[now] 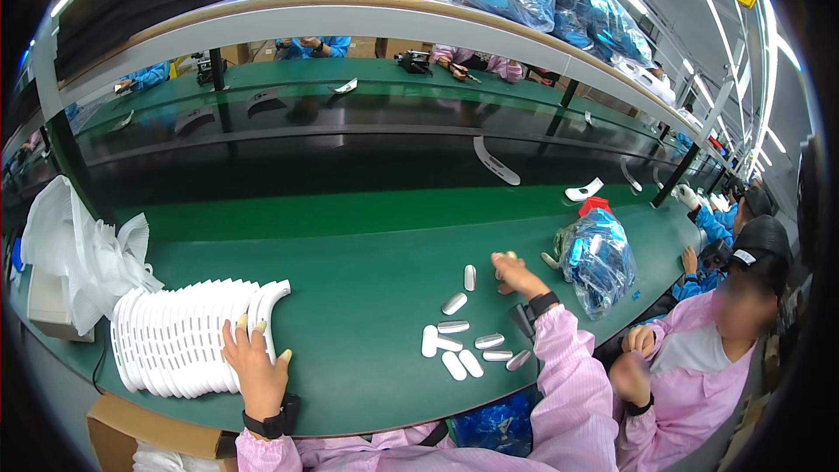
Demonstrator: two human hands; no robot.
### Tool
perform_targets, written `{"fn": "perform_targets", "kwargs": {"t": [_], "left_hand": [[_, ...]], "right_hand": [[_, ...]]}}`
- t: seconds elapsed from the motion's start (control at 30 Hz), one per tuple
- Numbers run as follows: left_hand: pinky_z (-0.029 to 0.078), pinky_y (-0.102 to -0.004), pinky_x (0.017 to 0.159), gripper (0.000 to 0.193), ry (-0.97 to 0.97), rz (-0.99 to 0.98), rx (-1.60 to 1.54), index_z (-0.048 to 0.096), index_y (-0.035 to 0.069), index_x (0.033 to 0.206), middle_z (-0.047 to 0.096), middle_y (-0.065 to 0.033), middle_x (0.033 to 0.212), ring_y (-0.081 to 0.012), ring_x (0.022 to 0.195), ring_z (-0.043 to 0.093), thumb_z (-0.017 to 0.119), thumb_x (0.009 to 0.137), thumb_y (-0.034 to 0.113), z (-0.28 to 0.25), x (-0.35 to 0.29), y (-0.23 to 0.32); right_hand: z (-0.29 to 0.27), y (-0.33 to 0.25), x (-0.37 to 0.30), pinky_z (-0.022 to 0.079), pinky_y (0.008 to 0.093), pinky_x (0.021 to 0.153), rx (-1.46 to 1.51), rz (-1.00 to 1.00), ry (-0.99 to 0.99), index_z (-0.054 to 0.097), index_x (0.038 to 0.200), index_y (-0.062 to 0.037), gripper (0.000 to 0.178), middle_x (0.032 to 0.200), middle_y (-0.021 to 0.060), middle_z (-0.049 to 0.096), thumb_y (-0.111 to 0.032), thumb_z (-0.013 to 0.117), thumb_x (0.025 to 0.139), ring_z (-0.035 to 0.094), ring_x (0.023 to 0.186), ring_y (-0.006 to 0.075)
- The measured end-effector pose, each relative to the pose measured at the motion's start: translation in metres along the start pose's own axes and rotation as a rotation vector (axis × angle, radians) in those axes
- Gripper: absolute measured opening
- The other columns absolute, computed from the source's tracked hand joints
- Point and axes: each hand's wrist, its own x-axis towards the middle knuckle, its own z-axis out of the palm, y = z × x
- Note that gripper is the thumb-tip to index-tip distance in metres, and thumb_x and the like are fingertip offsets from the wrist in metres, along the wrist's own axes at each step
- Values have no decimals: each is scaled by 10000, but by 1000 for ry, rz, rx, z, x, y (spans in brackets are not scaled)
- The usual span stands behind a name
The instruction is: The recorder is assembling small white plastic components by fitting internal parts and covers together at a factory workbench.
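Observation:
My left hand point(251, 365) rests with spread fingers on the right end of a row of white curved plastic pieces with slots point(179, 341), which stand closely packed on the green table point(367, 280). Its fingertips touch the last piece point(269, 299). My right hand point(519, 278) is over the table, fingers bent together in a pinch; what they hold, if anything, is hidden. Yellow covers show on some fingertips of both hands. Several small oval pieces point(454, 303), white or silvery, lie scattered between my hands, mostly just left of my right forearm.
A clear bag of blue-wrapped pieces point(601, 262) stands right of my right hand. White foam sheets point(83, 249) lie at far left, above a cardboard box point(157, 424). Beyond runs a dark conveyor point(350, 162) carrying white curved pieces. A person in pink point(699, 385) sits close at right.

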Motion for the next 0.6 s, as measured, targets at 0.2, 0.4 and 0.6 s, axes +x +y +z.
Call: {"fn": "perform_targets", "kwargs": {"t": [0.2,0.4,0.6], "left_hand": [[282,-485,1005,619,-25,43,-16,516,-16,1132,429,-187,1249,-406,1254,319,777,571,11,0,-2,7],[351,-430,863,601,-45,57,-88,502,-33,1131,510,-183,1061,-354,1029,464,762,590,5,1,-3,2],[355,-397,716,375,-39,69,-33,507,-28,998,539,-146,834,-328,808,515,682,666,-15,10,4,5]], "right_hand": [[65,-73,-50,308,629,948,-44,-352,-336,505,1157,-89,332,1292,180,441,-329,429,941,305,1248,457],[40,-131,-154,215,582,1036,42,-296,130,491,1209,-52,420,1369,248,364,-347,515,912,211,1333,467],[67,-74,-213,106,533,1089,64,-111,266,343,1329,35,662,1424,336,212,-299,633,835,90,1369,470]]}}
